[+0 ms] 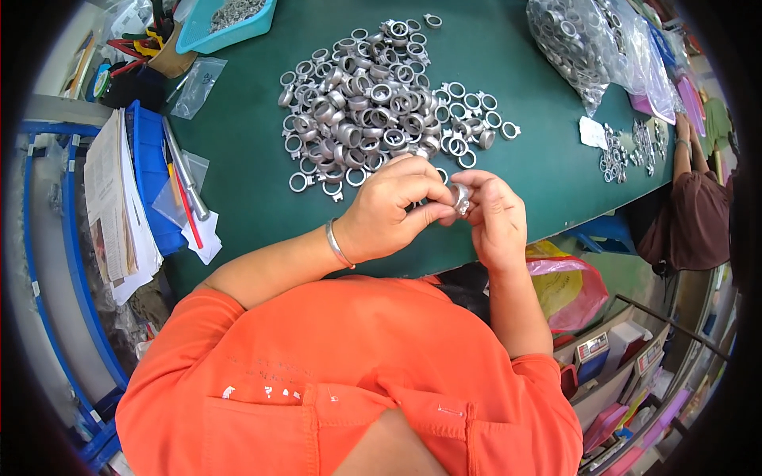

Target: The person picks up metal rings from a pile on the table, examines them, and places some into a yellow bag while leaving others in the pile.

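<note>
Between my two hands, just in front of my chest, is a silver-grey metal ring (461, 200) with small lugs on its outside. My left hand (394, 205) pinches its left side between thumb and forefinger. The fingers of my right hand (498, 214) close on the ring from the right and partly cover it. Right beyond my hands lies a big heap of similar metal rings (361, 103), with looser ones spread along its right side. My left fingers overlap the near edge of this heap.
The green tabletop (246, 135) carries a turquoise basket (226, 30) of small parts, a blue tray (151, 170) with papers and pens, and a clear bag of rings (567, 47). Smaller ring groups (615, 155) lie at right, near another person (690, 214).
</note>
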A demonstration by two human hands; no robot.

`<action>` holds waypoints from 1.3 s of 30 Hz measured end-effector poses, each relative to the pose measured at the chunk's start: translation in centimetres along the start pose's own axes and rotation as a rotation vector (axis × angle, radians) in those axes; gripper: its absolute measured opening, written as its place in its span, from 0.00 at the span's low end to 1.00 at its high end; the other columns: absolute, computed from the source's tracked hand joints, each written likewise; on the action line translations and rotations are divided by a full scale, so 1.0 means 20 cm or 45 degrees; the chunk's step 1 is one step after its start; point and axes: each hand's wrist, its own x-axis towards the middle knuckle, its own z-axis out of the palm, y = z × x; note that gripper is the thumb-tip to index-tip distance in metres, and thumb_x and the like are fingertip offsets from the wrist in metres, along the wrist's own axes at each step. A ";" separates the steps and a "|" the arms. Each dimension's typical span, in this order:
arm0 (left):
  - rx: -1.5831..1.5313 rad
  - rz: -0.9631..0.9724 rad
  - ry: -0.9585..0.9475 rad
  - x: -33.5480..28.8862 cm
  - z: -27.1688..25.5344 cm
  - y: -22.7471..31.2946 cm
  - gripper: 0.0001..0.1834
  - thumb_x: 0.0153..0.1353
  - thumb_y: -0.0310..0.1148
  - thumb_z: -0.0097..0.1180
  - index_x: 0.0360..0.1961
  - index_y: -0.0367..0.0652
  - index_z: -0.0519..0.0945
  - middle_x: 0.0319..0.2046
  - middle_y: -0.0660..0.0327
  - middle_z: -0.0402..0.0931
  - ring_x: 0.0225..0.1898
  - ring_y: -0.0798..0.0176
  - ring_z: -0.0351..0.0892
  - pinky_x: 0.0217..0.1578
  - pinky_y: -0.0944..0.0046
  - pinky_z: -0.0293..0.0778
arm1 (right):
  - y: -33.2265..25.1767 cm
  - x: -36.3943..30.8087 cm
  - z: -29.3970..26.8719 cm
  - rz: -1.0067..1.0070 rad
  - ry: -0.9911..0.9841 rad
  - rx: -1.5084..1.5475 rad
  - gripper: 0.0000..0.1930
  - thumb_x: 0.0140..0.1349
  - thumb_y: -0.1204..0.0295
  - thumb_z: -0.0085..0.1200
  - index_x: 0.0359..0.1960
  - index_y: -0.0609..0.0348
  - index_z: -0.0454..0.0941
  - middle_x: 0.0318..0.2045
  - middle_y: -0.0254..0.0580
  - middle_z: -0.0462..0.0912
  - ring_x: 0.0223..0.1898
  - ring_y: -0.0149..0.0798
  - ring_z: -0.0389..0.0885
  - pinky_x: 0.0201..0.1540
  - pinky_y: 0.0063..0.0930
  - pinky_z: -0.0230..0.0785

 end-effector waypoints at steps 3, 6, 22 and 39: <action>-0.374 -0.351 0.000 -0.02 0.01 0.01 0.06 0.55 0.25 0.54 0.36 0.41 0.76 0.27 0.63 0.74 0.30 0.66 0.74 0.29 0.69 0.71 | 0.03 -0.01 0.10 -0.416 0.239 -0.310 0.10 0.58 0.82 0.49 0.43 0.65 0.72 0.40 0.45 0.77 0.37 0.34 0.76 0.41 0.24 0.70; -1.207 -1.044 0.019 -0.05 0.01 0.02 0.15 0.67 0.35 0.41 0.50 0.39 0.68 0.32 0.62 0.75 0.33 0.67 0.77 0.29 0.70 0.77 | -0.02 0.01 0.08 -0.932 -0.013 -1.433 0.11 0.42 0.86 0.55 0.31 0.64 0.77 0.44 0.51 0.75 0.42 0.48 0.75 0.44 0.32 0.69; -1.561 -0.861 0.048 -0.08 -0.04 0.02 0.28 0.61 0.21 0.43 0.62 0.39 0.54 0.60 0.46 0.57 0.62 0.51 0.57 0.60 0.56 0.59 | 0.00 0.15 -0.13 -0.494 0.431 -1.839 0.06 0.50 0.77 0.57 0.30 0.61 0.74 0.31 0.46 0.73 0.35 0.48 0.72 0.40 0.36 0.64; -0.567 -0.584 0.090 -0.17 -0.06 -0.03 0.09 0.56 0.24 0.56 0.38 0.38 0.73 0.42 0.62 0.68 0.44 0.71 0.68 0.43 0.70 0.67 | 0.11 -0.03 0.16 -0.461 0.260 -0.780 0.08 0.51 0.81 0.59 0.33 0.67 0.75 0.28 0.41 0.77 0.27 0.30 0.74 0.29 0.19 0.68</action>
